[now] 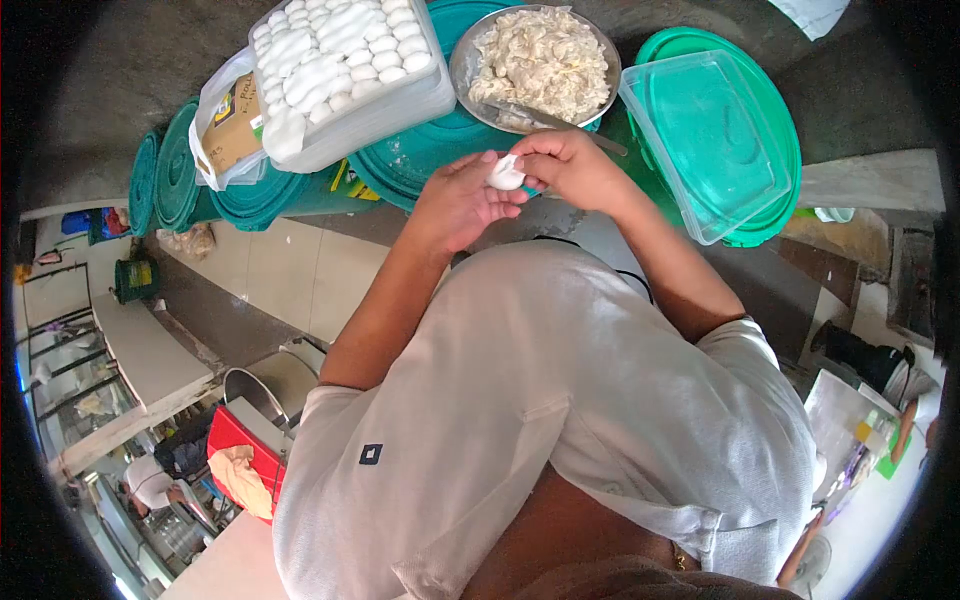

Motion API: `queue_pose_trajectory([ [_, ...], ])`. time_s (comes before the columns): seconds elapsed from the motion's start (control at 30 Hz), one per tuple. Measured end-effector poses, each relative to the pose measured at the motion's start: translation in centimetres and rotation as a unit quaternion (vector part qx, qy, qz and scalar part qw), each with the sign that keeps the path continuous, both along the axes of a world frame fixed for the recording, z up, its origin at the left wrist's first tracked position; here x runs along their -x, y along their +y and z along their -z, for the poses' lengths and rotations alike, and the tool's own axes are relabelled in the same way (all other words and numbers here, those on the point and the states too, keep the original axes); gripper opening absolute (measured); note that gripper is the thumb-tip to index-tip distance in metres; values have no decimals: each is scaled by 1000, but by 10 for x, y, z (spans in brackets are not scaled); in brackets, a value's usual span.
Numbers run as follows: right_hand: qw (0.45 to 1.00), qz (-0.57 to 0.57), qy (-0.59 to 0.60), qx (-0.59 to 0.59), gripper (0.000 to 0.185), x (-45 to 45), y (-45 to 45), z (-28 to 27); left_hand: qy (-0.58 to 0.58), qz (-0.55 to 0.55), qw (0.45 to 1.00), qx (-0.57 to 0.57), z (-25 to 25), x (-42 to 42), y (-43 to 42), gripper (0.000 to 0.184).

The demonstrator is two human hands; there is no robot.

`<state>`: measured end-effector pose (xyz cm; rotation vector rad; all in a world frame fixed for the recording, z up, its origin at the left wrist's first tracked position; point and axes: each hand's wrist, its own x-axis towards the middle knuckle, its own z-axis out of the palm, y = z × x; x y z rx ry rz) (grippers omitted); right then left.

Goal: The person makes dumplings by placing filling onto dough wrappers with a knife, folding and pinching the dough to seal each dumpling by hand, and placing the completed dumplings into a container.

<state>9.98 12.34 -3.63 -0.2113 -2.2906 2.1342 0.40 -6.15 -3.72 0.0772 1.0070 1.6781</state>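
Note:
A small white dough ball (506, 173) sits between my two hands, over the front edge of a green lid. My left hand (458, 205) cradles it from the left, with the thumb along its side and the fingers curled beneath. From the right, my right hand (572, 165) pinches its upper edge with thumb and fingertips. Right behind my hands stands a metal bowl (466, 62) of pale, shredded-looking filling (545, 65), with a long metal utensil (545, 115) lying across its front rim. A clear plastic tub (420, 100) to the left holds rows of white dough balls (345, 60).
Green lidded drums (400, 165) support the tub and bowl. A clear plastic lid (710, 150) rests on another green lid (778, 130) at right. A plastic bag with a cardboard box (230, 125) stands left. Other people (150, 482) appear at the lower edges.

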Motion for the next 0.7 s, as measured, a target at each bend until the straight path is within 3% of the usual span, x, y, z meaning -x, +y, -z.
queue_pose_trajectory([
  [0.07,998,-5,-54,41,15,-2,3,-9,2,9,1000,-15,0,1,0,29],
  [0.2,997,-16,-50,48,14,-4,1,-17,-2,-10,1000,-12,1,0,0,28],
  [0.27,999,-44,23,-16,14,-1,-1,-7,6,-4,1000,-14,2,-1,1,27],
  [0.6,995,14,68,-65,19,1,-12,4,5,-11,999,-34,3,-5,-1,30],
  [0.7,997,74,12,-13,21,0,-13,6,108,-86,990,27,-6,-13,6,32],
])
